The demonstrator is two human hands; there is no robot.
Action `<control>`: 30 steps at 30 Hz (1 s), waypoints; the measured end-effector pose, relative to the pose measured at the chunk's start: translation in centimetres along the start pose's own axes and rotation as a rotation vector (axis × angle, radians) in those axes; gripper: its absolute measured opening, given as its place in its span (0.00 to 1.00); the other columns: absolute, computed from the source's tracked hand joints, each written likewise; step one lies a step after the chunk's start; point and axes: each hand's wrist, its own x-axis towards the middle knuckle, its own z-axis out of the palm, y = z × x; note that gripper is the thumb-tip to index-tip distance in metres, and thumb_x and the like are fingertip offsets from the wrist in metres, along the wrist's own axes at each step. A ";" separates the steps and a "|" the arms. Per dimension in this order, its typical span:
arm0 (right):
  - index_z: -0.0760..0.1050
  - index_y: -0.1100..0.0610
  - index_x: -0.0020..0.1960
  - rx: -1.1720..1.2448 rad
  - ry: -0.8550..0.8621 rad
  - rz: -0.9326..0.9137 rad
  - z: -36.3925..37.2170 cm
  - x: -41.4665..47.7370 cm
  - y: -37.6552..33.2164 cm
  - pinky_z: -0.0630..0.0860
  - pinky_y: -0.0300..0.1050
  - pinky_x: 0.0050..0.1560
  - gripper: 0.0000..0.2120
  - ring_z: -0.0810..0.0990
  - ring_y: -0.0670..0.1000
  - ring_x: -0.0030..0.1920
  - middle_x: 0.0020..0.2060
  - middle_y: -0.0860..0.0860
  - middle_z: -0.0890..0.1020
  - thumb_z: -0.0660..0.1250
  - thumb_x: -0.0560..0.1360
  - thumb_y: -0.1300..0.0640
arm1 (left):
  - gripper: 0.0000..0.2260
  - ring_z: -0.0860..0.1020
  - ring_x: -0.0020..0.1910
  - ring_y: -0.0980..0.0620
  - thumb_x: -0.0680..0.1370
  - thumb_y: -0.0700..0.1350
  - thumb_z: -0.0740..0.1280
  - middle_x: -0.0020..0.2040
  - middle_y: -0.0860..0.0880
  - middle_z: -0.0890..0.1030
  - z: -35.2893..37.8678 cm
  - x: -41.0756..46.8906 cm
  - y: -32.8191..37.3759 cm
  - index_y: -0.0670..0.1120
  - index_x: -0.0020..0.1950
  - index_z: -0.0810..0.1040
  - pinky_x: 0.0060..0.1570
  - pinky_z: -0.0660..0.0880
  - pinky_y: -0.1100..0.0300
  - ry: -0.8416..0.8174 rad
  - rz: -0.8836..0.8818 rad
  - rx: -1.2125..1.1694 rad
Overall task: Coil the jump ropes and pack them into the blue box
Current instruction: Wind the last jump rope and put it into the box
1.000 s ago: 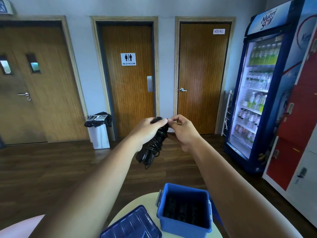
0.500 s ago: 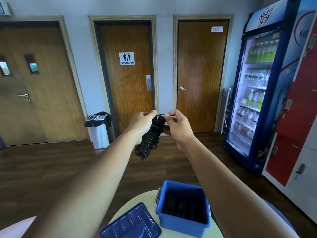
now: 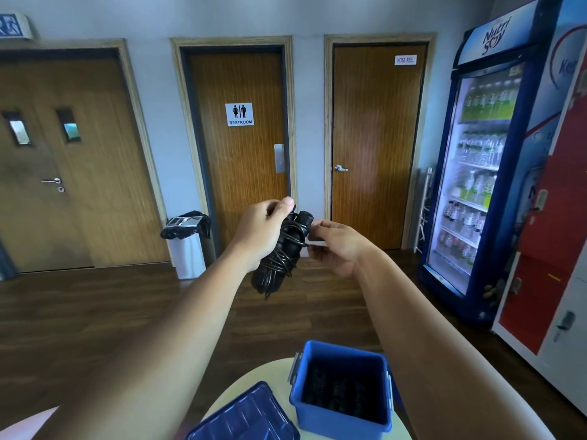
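Note:
A black jump rope (image 3: 281, 255), its cord wound round the two handles, is held up at chest height in front of the doors. My left hand (image 3: 259, 231) grips the bundle from the left, thumb near its top. My right hand (image 3: 336, 246) pinches the cord end beside the top of the bundle. Below, the blue box (image 3: 341, 420) stands open on a small round pale table (image 3: 273, 373); dark coiled ropes lie inside it. Its blue lid (image 3: 244, 417) lies to the left of the box.
Three wooden doors line the far wall, with a white bin (image 3: 187, 246) lined in black by the restroom door. A blue drinks fridge (image 3: 476, 173) and a red-and-white machine (image 3: 552, 249) stand along the right. Dark wood floor lies between.
My right hand has shifted down and to the right of the bundle's top, drawing the cord end sideways. The view has tilted slightly; the bundle stays in my left hand.

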 end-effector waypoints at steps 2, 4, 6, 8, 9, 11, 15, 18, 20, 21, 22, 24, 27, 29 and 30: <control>0.77 0.57 0.47 -0.028 0.014 0.042 0.3 0.2 0.3 0.72 0.42 0.38 0.08 0.72 0.51 0.38 0.41 0.53 0.76 0.63 0.83 0.57 | 0.16 0.82 0.52 0.43 0.83 0.56 0.63 0.49 0.43 0.85 -0.3 0.1 -0.3 0.46 0.49 0.84 0.49 0.75 0.53 0.013 0.011 -0.007; 0.77 0.57 0.46 -0.009 0.009 0.105 0.6 0.2 0.3 0.72 0.43 0.39 0.08 0.72 0.51 0.38 0.41 0.53 0.75 0.64 0.82 0.56 | 0.16 0.82 0.52 0.43 0.82 0.56 0.64 0.48 0.44 0.85 -0.5 0.1 -0.6 0.47 0.47 0.84 0.53 0.76 0.48 0.023 0.005 -0.023; 0.77 0.59 0.48 0.009 -0.014 0.174 0.6 0.4 0.3 0.72 0.43 0.40 0.08 0.73 0.51 0.38 0.40 0.53 0.74 0.64 0.82 0.55 | 0.16 0.83 0.51 0.44 0.82 0.56 0.64 0.48 0.44 0.85 -0.5 0.0 -0.7 0.47 0.47 0.84 0.57 0.76 0.45 0.030 -0.003 -0.044; 0.75 0.60 0.51 0.033 -0.027 0.212 0.8 0.4 0.2 0.73 0.42 0.39 0.08 0.74 0.51 0.37 0.39 0.53 0.74 0.64 0.82 0.55 | 0.16 0.83 0.51 0.43 0.82 0.56 0.64 0.47 0.43 0.85 -0.4 0.0 -0.8 0.46 0.46 0.84 0.58 0.76 0.42 0.033 -0.018 -0.069; 0.75 0.60 0.52 0.052 -0.027 0.208 1.0 0.5 0.3 0.74 0.41 0.39 0.08 0.75 0.51 0.37 0.40 0.54 0.75 0.63 0.82 0.55 | 0.16 0.83 0.50 0.43 0.82 0.56 0.65 0.46 0.43 0.86 -0.4 0.1 -0.9 0.46 0.46 0.84 0.58 0.76 0.41 0.038 -0.035 -0.080; 0.75 0.58 0.53 0.090 -0.017 0.141 1.6 0.4 0.5 0.75 0.42 0.38 0.06 0.76 0.51 0.39 0.42 0.54 0.78 0.62 0.83 0.56 | 0.16 0.84 0.50 0.42 0.80 0.57 0.66 0.45 0.44 0.86 -0.6 0.3 -0.9 0.47 0.44 0.84 0.58 0.78 0.40 0.050 -0.080 -0.117; 0.75 0.53 0.51 0.119 0.082 -0.177 3.4 0.3 0.9 0.74 0.44 0.37 0.09 0.78 0.50 0.38 0.40 0.51 0.82 0.57 0.85 0.58 | 0.20 0.84 0.47 0.41 0.79 0.62 0.66 0.45 0.42 0.86 -0.5 0.7 -0.2 0.46 0.43 0.84 0.55 0.80 0.42 0.083 -0.184 -0.159; 0.73 0.55 0.48 -0.006 0.249 -0.335 4.6 0.3 1.5 0.74 0.43 0.38 0.11 0.77 0.49 0.38 0.39 0.50 0.80 0.53 0.84 0.62 | 0.23 0.81 0.44 0.46 0.79 0.65 0.62 0.42 0.45 0.82 0.2 0.6 -0.1 0.46 0.44 0.79 0.47 0.77 0.51 0.142 -0.266 -0.167; 0.71 0.55 0.49 -0.002 0.257 -0.386 5.3 0.0 2.0 0.75 0.47 0.45 0.10 0.77 0.49 0.42 0.41 0.50 0.78 0.53 0.84 0.58 | 0.24 0.77 0.40 0.46 0.81 0.66 0.57 0.40 0.44 0.76 0.6 0.6 0.0 0.46 0.46 0.76 0.43 0.72 0.53 0.179 -0.322 -0.190; 0.71 0.55 0.50 -0.009 0.245 -0.409 5.5 -0.1 2.3 0.75 0.49 0.49 0.10 0.77 0.49 0.44 0.43 0.50 0.77 0.53 0.84 0.54 | 0.24 0.76 0.40 0.46 0.82 0.65 0.56 0.40 0.43 0.75 0.7 0.6 0.1 0.45 0.46 0.75 0.42 0.71 0.54 0.190 -0.325 -0.188; 0.70 0.55 0.52 -0.035 0.232 -0.431 5.7 -0.3 2.6 0.75 0.47 0.52 0.11 0.77 0.48 0.46 0.45 0.49 0.77 0.53 0.85 0.50 | 0.24 0.75 0.39 0.46 0.83 0.63 0.55 0.40 0.43 0.75 0.8 0.6 0.2 0.44 0.46 0.75 0.41 0.70 0.54 0.192 -0.313 -0.172; 0.68 0.57 0.58 -0.094 0.242 -0.467 5.8 -0.4 3.0 0.74 0.41 0.49 0.15 0.76 0.45 0.48 0.47 0.47 0.76 0.53 0.85 0.46 | 0.25 0.75 0.38 0.46 0.84 0.60 0.54 0.39 0.43 0.75 1.0 0.5 0.5 0.41 0.46 0.76 0.38 0.69 0.55 0.184 -0.275 -0.120; 0.67 0.58 0.62 -0.156 0.293 -0.465 5.8 -0.1 3.1 0.71 0.32 0.42 0.17 0.76 0.44 0.48 0.47 0.46 0.76 0.53 0.85 0.45 | 0.25 0.73 0.34 0.49 0.85 0.58 0.53 0.35 0.45 0.74 1.4 0.1 0.6 0.39 0.45 0.76 0.35 0.66 0.56 0.182 -0.214 -0.008; 0.68 0.59 0.62 -0.162 0.322 -0.449 5.8 0.1 3.0 0.71 0.28 0.39 0.18 0.76 0.42 0.46 0.46 0.46 0.76 0.53 0.85 0.45 | 0.24 0.69 0.30 0.51 0.86 0.56 0.53 0.31 0.48 0.71 1.5 -0.2 0.6 0.41 0.38 0.71 0.32 0.63 0.55 0.175 -0.165 0.073; 0.69 0.59 0.62 -0.142 0.328 -0.446 5.7 0.2 3.0 0.71 0.28 0.40 0.18 0.77 0.43 0.46 0.46 0.46 0.77 0.54 0.85 0.45 | 0.24 0.68 0.29 0.52 0.86 0.56 0.53 0.30 0.49 0.69 1.4 -0.3 0.6 0.42 0.35 0.68 0.31 0.62 0.55 0.165 -0.133 0.098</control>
